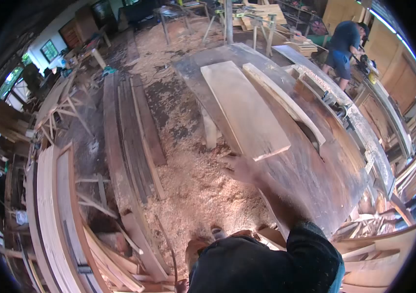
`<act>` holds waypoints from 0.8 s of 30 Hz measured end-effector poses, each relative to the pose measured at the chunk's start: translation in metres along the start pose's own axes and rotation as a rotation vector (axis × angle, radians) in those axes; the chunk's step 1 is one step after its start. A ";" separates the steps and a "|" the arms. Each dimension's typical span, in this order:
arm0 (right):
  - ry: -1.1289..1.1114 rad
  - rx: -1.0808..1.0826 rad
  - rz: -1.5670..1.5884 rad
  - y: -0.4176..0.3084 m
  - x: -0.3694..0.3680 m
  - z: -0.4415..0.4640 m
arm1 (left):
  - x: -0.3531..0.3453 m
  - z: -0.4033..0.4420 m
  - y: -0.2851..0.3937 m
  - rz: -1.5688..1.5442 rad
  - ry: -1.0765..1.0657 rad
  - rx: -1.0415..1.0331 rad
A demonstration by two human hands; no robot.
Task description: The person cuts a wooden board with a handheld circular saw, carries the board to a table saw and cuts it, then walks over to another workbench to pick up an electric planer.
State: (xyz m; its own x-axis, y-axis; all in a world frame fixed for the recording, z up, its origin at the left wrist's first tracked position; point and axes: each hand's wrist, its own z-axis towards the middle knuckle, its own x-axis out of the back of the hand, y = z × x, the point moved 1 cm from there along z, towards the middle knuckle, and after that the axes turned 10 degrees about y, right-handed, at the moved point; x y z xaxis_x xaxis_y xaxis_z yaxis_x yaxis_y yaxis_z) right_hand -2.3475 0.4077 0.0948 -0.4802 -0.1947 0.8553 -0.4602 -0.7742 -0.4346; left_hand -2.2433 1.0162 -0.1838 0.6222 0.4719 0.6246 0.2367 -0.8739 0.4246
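My right hand (pixel 243 169) reaches out beside the near end of a wide pale board (pixel 247 110), over the edge of a large dark wooden work table (pixel 310 183). Motion blurs it, but its fingers look spread and nothing shows in them. To the right of the board lies a narrower, curved pale plank (pixel 286 100). At the bottom edge, a small part of my left hand (pixel 182 285) shows beside my dark shirt; its fingers are hidden. Near it is a thin, dark curved strip (pixel 167 241), and I cannot tell whether the hand touches it.
Wood shavings (pixel 208 188) cover the floor. Long dark planks (pixel 125 132) lie to the left, with upright pale boards (pixel 51 210) nearer. Beyond the table, a metal-topped machine (pixel 337 93) carries shavings. Another person (pixel 343 46) bends over a bench at the far right.
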 end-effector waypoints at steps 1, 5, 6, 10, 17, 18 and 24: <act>0.011 -0.020 -0.014 0.000 0.002 0.012 | 0.006 0.020 0.020 -0.020 -0.007 -0.011; 0.068 -0.189 -0.026 0.050 -0.005 0.046 | 0.025 0.110 0.100 -0.034 -0.066 -0.053; 0.033 -0.299 -0.031 0.058 -0.001 0.058 | 0.031 0.137 0.120 -0.023 -0.084 -0.064; 0.198 -0.409 -0.073 0.078 0.023 0.112 | 0.067 0.249 0.209 0.054 -0.144 -0.107; 0.321 -0.588 -0.242 0.156 0.040 0.203 | 0.142 0.460 0.415 -0.020 -0.117 -0.129; 0.269 -0.663 -0.280 0.168 0.042 0.215 | 0.150 0.489 0.452 -0.126 -0.125 -0.143; 0.266 -0.960 -0.427 0.266 0.035 0.262 | 0.151 0.559 0.666 -0.204 -0.209 -0.404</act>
State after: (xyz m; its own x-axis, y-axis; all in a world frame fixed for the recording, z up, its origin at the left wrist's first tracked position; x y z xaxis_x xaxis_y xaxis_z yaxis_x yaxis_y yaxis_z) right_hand -2.2911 0.0375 0.0834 -0.2355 0.2055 0.9499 -0.9646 0.0697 -0.2543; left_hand -1.5747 0.4403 -0.1730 0.7393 0.5590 0.3754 0.0869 -0.6320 0.7701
